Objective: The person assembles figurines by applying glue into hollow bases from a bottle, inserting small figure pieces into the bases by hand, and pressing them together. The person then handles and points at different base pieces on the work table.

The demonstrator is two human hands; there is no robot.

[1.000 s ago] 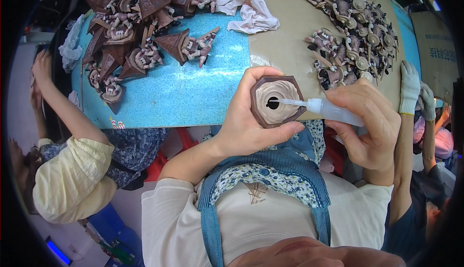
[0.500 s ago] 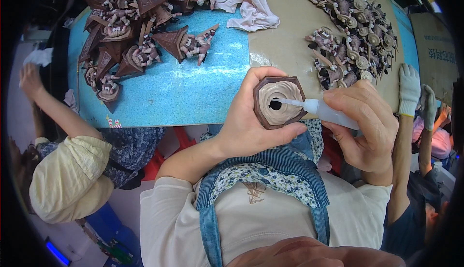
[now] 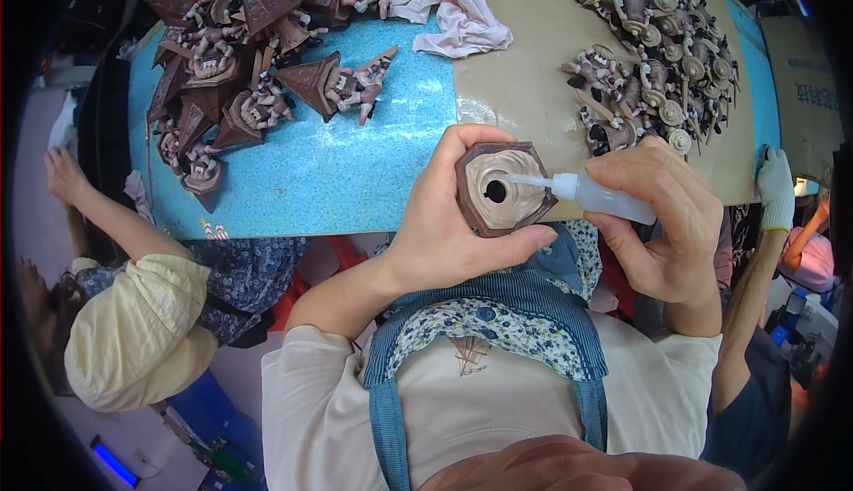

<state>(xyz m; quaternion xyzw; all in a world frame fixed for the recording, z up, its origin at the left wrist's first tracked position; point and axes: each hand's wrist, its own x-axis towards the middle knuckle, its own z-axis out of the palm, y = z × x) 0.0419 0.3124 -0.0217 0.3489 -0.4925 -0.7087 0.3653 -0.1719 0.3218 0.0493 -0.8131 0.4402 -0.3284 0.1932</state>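
My left hand (image 3: 442, 202) is wrapped round a brown hexagonal base (image 3: 481, 223), which is held up over the table's near edge. Its cream, ridged face is turned up and has a dark round hole in it. In my right hand (image 3: 662, 211) is a translucent squeeze bottle (image 3: 613, 202), lying nearly level between fingers and thumb. The bottle's thin nozzle points left, with its tip over the cream face just above and right of the hole. Whether the tip touches the surface, I cannot tell.
At the left lies a pile of brown pointed bases with figures (image 3: 213, 73). A heap of small figures (image 3: 662, 64) covers the right side. A crumpled white cloth (image 3: 458, 11) lies between them. A co-worker with a cream cap (image 3: 133, 331) stands left; a gloved hand (image 3: 776, 189) is at right.
The nozzle tip has shifted from the hole's edge to the cream face above it. The base has moved slightly left. At right, the co-worker's gloved hand has lowered; the left co-worker's hand has too.
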